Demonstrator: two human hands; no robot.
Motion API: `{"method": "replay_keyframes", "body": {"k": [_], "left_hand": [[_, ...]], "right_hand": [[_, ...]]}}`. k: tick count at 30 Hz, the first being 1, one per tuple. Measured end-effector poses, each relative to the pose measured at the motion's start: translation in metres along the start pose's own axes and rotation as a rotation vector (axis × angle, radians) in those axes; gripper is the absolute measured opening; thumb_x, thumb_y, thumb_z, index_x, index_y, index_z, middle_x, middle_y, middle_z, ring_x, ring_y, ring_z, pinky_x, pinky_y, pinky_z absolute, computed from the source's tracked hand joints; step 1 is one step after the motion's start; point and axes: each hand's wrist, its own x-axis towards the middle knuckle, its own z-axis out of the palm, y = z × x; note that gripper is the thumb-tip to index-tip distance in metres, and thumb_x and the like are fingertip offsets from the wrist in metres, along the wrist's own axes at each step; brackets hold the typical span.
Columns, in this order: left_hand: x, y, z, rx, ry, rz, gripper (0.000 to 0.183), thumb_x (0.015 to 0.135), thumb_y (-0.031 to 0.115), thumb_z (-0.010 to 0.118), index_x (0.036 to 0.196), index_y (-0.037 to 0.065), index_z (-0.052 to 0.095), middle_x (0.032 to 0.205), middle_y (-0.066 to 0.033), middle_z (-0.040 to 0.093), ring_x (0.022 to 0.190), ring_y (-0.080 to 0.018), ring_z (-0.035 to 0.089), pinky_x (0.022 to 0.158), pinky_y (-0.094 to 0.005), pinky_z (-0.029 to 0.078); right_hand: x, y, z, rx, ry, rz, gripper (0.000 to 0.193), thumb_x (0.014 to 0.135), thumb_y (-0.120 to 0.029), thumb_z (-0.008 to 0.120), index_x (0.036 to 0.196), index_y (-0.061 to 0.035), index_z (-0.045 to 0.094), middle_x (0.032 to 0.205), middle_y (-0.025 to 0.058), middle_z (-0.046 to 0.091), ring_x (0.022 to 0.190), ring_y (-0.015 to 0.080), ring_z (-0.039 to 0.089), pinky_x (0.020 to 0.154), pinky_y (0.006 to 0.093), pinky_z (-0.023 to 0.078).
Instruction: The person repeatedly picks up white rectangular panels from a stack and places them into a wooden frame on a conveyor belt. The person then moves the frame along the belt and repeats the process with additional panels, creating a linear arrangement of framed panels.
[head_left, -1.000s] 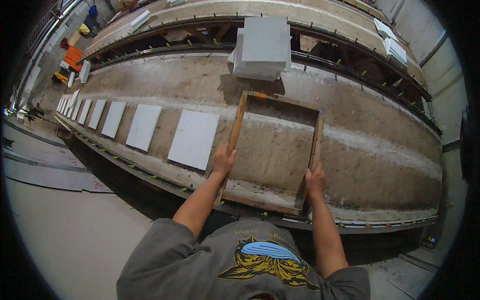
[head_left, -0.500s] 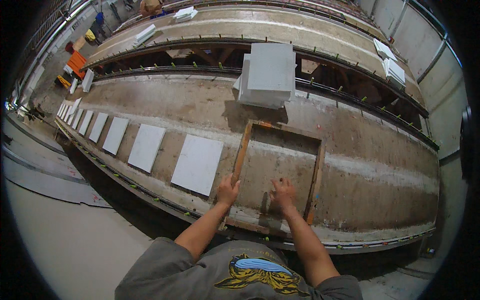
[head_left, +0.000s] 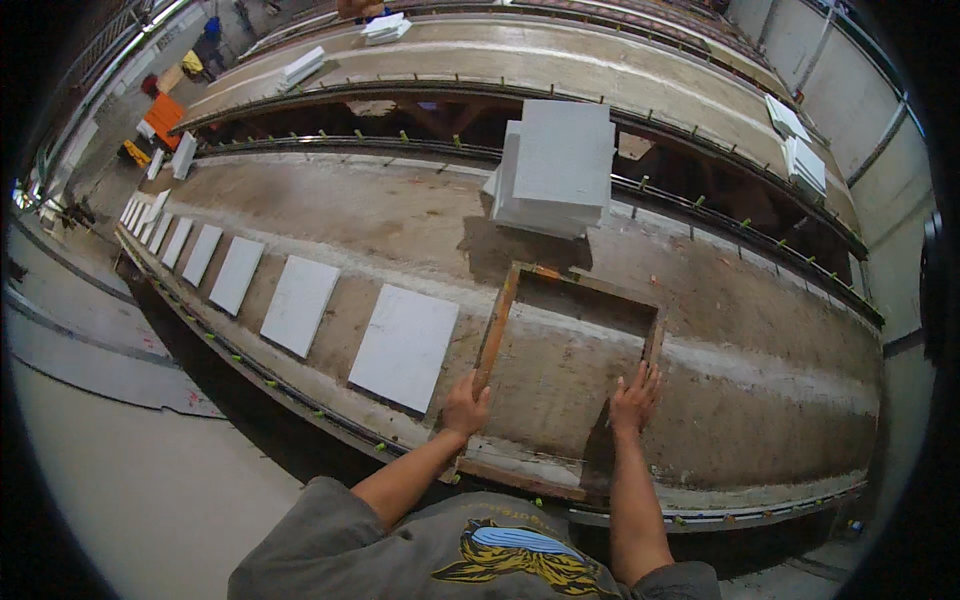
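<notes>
Kinda dim; white panels (head_left: pixel 405 347) look brightest. Dark shadow (head_left: pixel 505 252) on near side of the white stack (head_left: pixel 563 155) (light's prob from the far side). Fisheye curves the table (head_left: pixel 765 405), corners go black, far bg (head_left: pixel 235 42) is soft tbh.

Pale wall (head_left: pixel 850 85) right of the right hand (head_left: pixel 635 402), grey floor (head_left: pixel 120 460) left of the left hand (head_left: pixel 466 405), long table (head_left: pixel 560 62) beyond both

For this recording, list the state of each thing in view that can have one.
Left hand: fingers curled on the wooden frame's left side.
Right hand: open, fingers extended, at the frame's right side; firm contact unclear.
Wooden frame: lying on the bed, open in the middle.
Bed: brown, streaked with white.
White panels: spaced in a row, mostly flat.
White stack: piled, edges uneven.
</notes>
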Motion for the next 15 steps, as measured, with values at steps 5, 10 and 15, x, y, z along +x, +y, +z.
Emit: {"method": "replay_keyframes", "body": {"k": [5,10,15], "left_hand": [[0.021,0.012,-0.013,-0.034,0.029,-0.057,0.046,0.092,0.036,0.067,0.123,0.002,0.060,0.108,-0.0188,0.065,0.097,-0.0383,0.064,0.083,-0.0464,0.052],[0.141,0.035,-0.001,-0.148,0.203,0.063,0.038,0.092,0.032,0.066,0.114,0.001,0.065,0.101,-0.0172,0.067,0.094,-0.0344,0.064,0.083,-0.0423,0.051],[0.292,0.085,0.014,-0.352,0.150,-0.048,0.046,0.092,0.033,0.067,0.122,-0.001,0.063,0.110,-0.0199,0.067,0.098,-0.0345,0.064,0.088,-0.0425,0.051]], "right_hand": [[0.010,-0.017,-0.001,-0.090,0.047,-0.031,0.059,0.093,-0.033,0.065,0.144,-0.0101,0.046,0.154,0.0173,0.035,0.144,0.0384,0.030,0.114,0.0528,0.031],[0.090,-0.074,0.002,0.339,0.024,-0.117,0.053,0.093,-0.035,0.066,0.135,-0.0062,0.055,0.138,0.0214,0.052,0.133,0.0396,0.044,0.108,0.0495,0.038],[0.206,-0.157,-0.002,0.777,-0.075,-0.071,0.050,0.092,-0.032,0.067,0.129,-0.0007,0.058,0.123,0.0242,0.062,0.119,0.0408,0.056,0.102,0.0470,0.044]]}}
